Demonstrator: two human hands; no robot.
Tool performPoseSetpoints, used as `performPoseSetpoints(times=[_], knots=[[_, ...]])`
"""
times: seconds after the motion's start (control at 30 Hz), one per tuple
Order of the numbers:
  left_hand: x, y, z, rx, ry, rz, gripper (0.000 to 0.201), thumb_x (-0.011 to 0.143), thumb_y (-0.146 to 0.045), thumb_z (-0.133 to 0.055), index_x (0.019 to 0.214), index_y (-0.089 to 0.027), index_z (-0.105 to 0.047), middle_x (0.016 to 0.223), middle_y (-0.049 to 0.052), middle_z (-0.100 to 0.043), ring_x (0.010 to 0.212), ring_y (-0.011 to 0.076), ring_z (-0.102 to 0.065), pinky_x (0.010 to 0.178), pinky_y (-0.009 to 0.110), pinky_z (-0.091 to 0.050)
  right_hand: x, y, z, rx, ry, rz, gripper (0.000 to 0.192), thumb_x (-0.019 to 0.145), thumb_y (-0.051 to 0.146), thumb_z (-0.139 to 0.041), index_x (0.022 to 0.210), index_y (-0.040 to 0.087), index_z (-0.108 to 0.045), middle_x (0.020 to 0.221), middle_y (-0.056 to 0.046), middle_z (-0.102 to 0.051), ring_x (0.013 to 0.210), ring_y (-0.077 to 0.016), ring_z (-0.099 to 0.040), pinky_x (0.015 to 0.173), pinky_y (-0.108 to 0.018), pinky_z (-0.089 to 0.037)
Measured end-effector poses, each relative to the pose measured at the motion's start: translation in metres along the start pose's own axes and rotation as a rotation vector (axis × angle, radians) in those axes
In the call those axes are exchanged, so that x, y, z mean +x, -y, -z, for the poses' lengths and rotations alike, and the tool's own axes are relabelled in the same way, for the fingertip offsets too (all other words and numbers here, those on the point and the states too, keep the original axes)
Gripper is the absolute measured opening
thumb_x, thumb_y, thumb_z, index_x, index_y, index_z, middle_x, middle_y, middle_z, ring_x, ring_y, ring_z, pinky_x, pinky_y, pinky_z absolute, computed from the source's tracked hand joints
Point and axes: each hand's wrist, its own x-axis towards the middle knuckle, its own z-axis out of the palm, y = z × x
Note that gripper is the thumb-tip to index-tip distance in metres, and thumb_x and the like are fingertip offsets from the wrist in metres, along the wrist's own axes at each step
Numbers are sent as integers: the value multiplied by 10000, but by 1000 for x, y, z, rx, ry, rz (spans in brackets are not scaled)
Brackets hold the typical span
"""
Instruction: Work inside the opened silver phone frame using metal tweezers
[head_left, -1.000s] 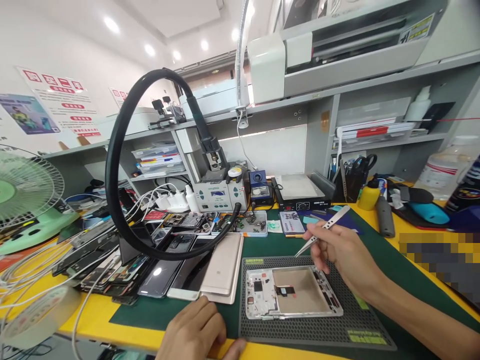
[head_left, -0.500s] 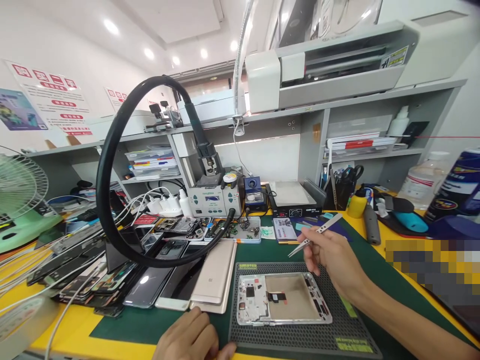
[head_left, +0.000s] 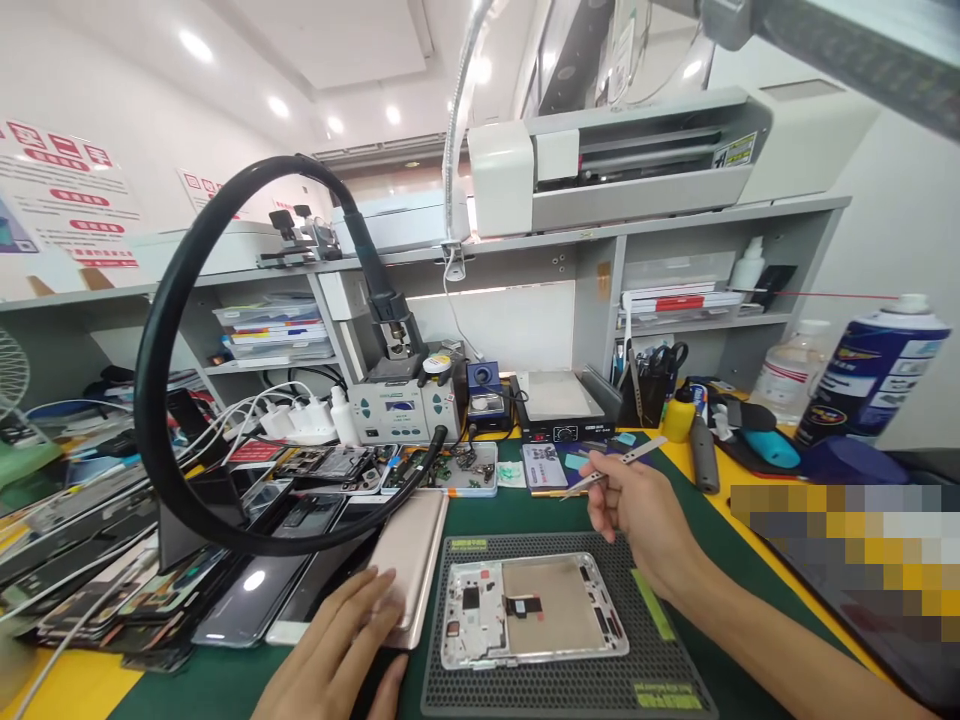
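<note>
In my right hand (head_left: 637, 510) is a pair of metal tweezers (head_left: 630, 454), tips pointing left, held above the far edge of the grey honeycomb mat (head_left: 555, 690). A silver phone frame (head_left: 491, 640) lies flat on that mat, with a short black flex cable (head_left: 525, 605) at its middle. My left hand (head_left: 337, 650) is open, fingers stretched forward. Its fingertips are over the near end of a gold phone (head_left: 409, 540); whether they touch it I cannot tell.
A thick black hose (head_left: 150, 400) loops from the hot-air station (head_left: 405, 410) over several phones at left. Behind stand a parts tray (head_left: 472, 475) and a heating plate (head_left: 562, 400). Bottles and a spray can (head_left: 870, 370) are at right.
My left hand has opened from a loose curl and reached forward onto the gold phone. The tweezers stay in my right hand, turned flatter. The whole view has shifted.
</note>
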Motion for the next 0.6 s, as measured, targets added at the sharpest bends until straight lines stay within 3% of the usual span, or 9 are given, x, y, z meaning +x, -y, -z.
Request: performPoseSetpoints(times=[0.23,0.6], knots=[[18,1,3,217,141,-130,357,939,-251,-496,1186,-85,-691,1266,149,-722,1113,259,-725,858,296,-634,0,1,-1,9,21,-11,342,704,451,-828,740,154,-662,486,34,-550,378,-109,-486,328,-209,-357],[5,0,-8,249,161,-119,348,965,-265,-507,1204,-116,-711,1278,130,-722,1139,252,-714,898,282,-621,-4,3,-2,3,24,-25,364,758,499,-770,749,151,-664,494,26,-551,388,-115,-484,336,-213,-342]])
